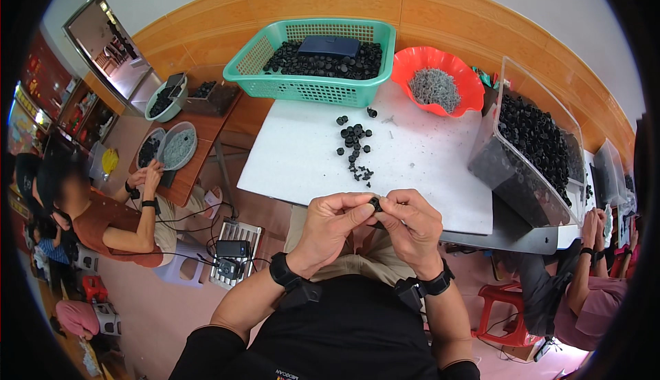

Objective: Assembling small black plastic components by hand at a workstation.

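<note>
Both my hands meet at the near edge of a white foam sheet (426, 174). A small black plastic part (375, 203) is pinched between the thumb and fingers of my left hand (333, 227) and those of my right hand (412, 229). My fingers cover most of it. Just beyond, loose round black parts (355, 134) lie in a cluster on the sheet. Several smaller black pieces (361, 172) are scattered closer to my hands.
A green basket (302, 92) of black parts, topped by a dark blue box (330, 46), stands at the back. Beside it are a red bowl (473, 90) of grey metal pieces and a tilted clear bin (493, 163) of black parts. People sit working on both sides.
</note>
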Action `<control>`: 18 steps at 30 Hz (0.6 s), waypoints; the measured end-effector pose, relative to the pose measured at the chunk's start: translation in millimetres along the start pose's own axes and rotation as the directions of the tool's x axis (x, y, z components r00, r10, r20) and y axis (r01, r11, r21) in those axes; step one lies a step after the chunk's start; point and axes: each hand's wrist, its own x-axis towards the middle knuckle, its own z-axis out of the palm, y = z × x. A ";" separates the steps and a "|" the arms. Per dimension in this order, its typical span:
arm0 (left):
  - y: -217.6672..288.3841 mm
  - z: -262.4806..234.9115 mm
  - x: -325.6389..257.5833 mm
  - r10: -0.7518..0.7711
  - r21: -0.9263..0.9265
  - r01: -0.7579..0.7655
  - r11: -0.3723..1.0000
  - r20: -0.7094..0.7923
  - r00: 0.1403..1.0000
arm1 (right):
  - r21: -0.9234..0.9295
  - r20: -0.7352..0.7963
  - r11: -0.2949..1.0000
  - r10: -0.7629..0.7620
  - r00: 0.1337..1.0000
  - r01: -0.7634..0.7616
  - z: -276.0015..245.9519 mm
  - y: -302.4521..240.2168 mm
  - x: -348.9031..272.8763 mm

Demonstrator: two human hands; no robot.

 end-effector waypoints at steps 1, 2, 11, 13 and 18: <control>-0.8 -0.1 0.2 0.004 0.010 -0.003 1.000 -0.007 1.000 | -0.011 0.004 1.000 -0.011 1.000 0.011 -0.2 0.1 0.0; -0.7 0.8 0.1 0.002 0.010 -0.002 1.000 -0.007 1.000 | -0.010 0.004 1.000 -0.010 1.000 0.010 -0.4 0.3 -0.3; -2.2 2.1 -2.5 -0.003 0.013 0.003 1.000 -0.063 0.998 | -0.068 0.029 0.997 -0.033 0.999 0.035 -2.4 0.2 -0.7; -2.6 2.8 -2.5 -0.005 0.009 0.005 1.000 -0.077 0.997 | -0.102 0.044 0.994 -0.035 0.998 0.039 -2.7 -0.5 -0.8; -4.1 0.7 -3.5 -0.016 0.015 0.017 1.000 -0.079 0.997 | -0.114 0.047 0.992 -0.040 0.998 0.045 -2.6 -0.4 -1.6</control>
